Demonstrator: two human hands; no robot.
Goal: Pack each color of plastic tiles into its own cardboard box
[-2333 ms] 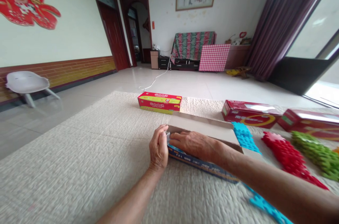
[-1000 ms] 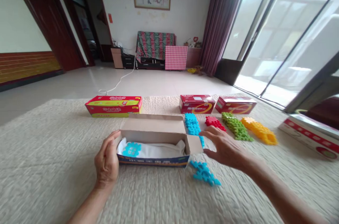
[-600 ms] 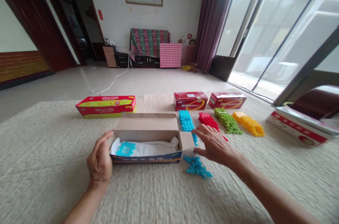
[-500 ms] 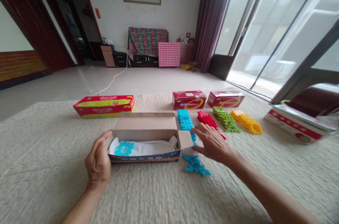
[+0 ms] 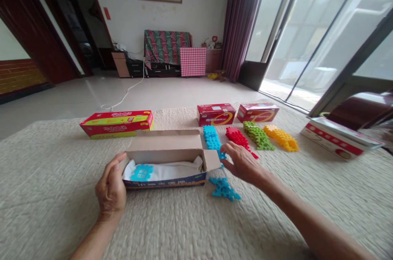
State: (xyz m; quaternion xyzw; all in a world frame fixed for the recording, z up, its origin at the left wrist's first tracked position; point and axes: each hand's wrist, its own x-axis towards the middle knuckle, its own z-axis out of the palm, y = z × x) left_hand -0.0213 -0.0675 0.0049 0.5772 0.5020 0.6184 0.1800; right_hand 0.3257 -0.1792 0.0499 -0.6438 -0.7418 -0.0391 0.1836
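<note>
While left hand (image 5: 110, 188) holds its end, box (image 5: 166, 182): oblong cardboard on puckered mat (image 5: 172, 227)
Tile (image 5: 141, 172): toothed blue square, inside on cloth (image 5: 175, 170)
Right hand (image 5: 242, 163): narrow curl by knobbly blue pieces (image 5: 211, 136); cannot tell if gripping

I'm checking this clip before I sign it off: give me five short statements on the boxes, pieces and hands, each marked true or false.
1. The left hand is at the left end of the open box. True.
2. The right hand is inside the open box. False: it is outside, near the blue row.
3. A blue piece lies on the white lining. True.
4. The green row lies between the red row and the yellow row. True.
5. The open box contains a yellow piece. False: the piece visible there is blue.
</note>
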